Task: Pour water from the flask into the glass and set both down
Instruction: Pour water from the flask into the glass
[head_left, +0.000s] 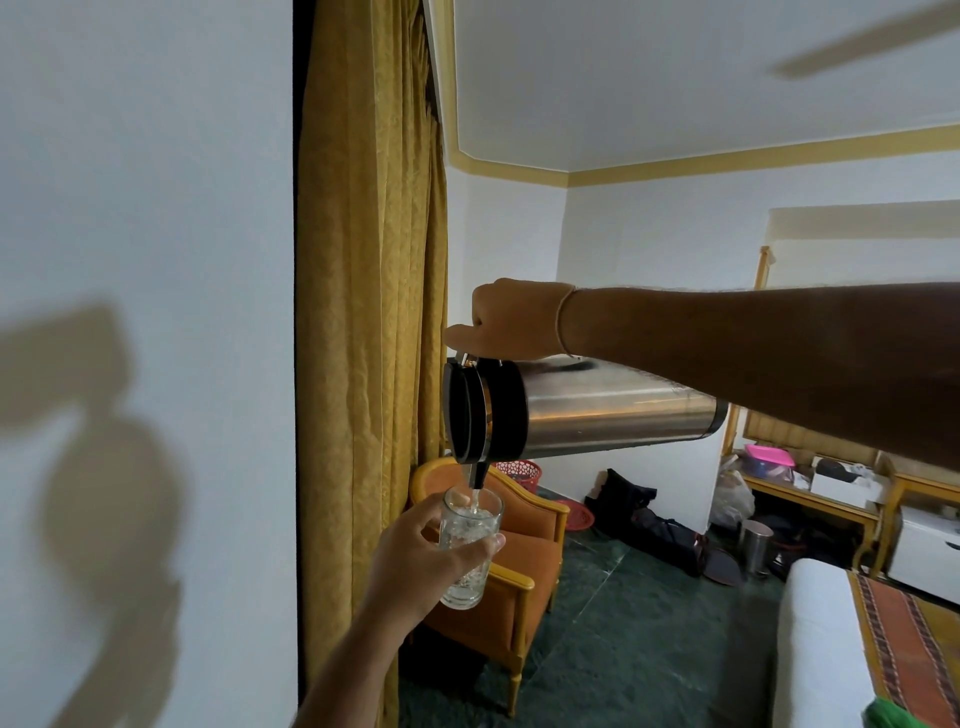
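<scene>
The right hand (511, 317) grips the steel flask (587, 410) by its top, tipped nearly level; water runs from the spout (a thin stream) into the glass (467, 551), held upright below in the left hand's (421, 561) closed fingers.

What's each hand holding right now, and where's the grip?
Left hand wraps the clear drinking glass around its middle. Right hand holds the tipped stainless-steel flask from above, near its black lid end.
</scene>
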